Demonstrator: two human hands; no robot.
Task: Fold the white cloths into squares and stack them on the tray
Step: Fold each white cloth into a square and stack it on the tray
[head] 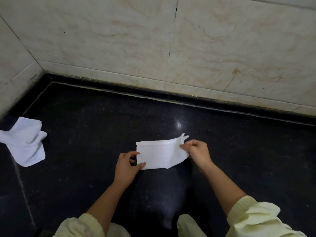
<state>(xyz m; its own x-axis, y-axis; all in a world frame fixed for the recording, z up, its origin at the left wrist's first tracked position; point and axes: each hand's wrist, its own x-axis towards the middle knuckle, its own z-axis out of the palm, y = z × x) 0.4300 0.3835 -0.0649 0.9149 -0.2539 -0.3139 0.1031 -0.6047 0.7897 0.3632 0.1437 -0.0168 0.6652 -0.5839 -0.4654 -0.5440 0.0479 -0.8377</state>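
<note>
**Two hands on a half-folded white cloth, a second cloth lying loose at the left**

At the far left a crumpled cloth (22,141) lies in a soft heap on the table (85,134), its terry-like white fabric bunched into rounded folds, with one flatter flap spread toward the viewer. It sits well apart from the hands. The table is dark polished stone, finely speckled and glossy enough to show a bright spot of reflected light near its middle.

Toward the centre, the left hand (127,164) pinches the left edge of the folded cloth (160,155), with the thumb on the lower corner and a fingertip at the edge above it. This cloth is a long rectangle (not a square), flat and faintly ribbed, and it lies on the table just in front of the person. Its left end is crisp and straight. Its right end is lifted and rumpled, and two small corner tips poke upward there.

The right hand (198,153) is curled around that right end, fingers closed on the fabric.

Both forearms are bare and emerge from puffy pale-yellow knit sleeves (256,218) at the bottom. Behind the table rises a wall (119,40) of large cream tiles, veined like marble and stained along the dark joint at its base.
</note>
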